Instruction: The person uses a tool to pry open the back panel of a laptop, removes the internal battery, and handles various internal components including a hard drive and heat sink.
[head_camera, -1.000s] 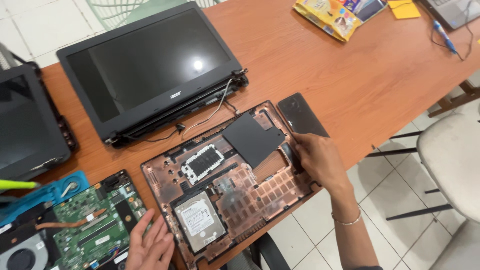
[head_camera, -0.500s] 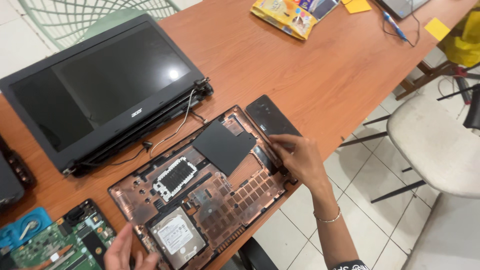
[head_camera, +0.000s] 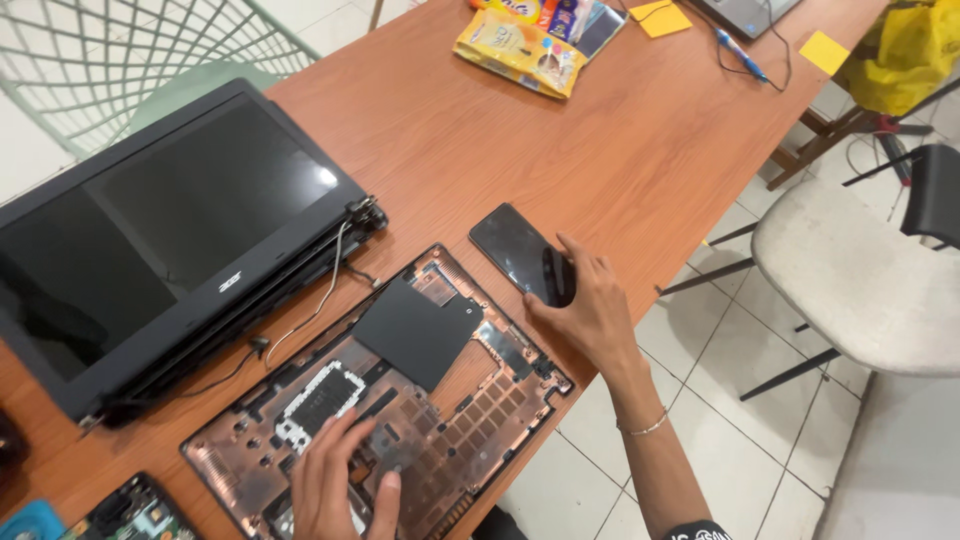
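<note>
An opened laptop bottom case (head_camera: 470, 400) with a copper-coloured inside lies at the table's near edge, and a black square cover (head_camera: 418, 330) rests on it. My left hand (head_camera: 338, 488) lies flat on the case's near part with fingers spread, covering what is beneath it. My right hand (head_camera: 590, 310) is just past the case's right corner, fingers closed around a small black oblong part (head_camera: 558, 277). That part sits over the near end of a black phone (head_camera: 510, 245) lying face up on the table.
A detached laptop screen panel (head_camera: 170, 230) lies to the left, its cables (head_camera: 320, 300) trailing toward the case. A green circuit board (head_camera: 135, 512) shows at the bottom left. Snack packets (head_camera: 520, 50), yellow sticky notes (head_camera: 825, 50) and a blue pen (head_camera: 740, 52) lie far off. A white chair (head_camera: 860, 270) stands on the right.
My right hand left the case's right edge and moved over the phone with a small black part. My left hand slid up onto the case. The view shifted right.
</note>
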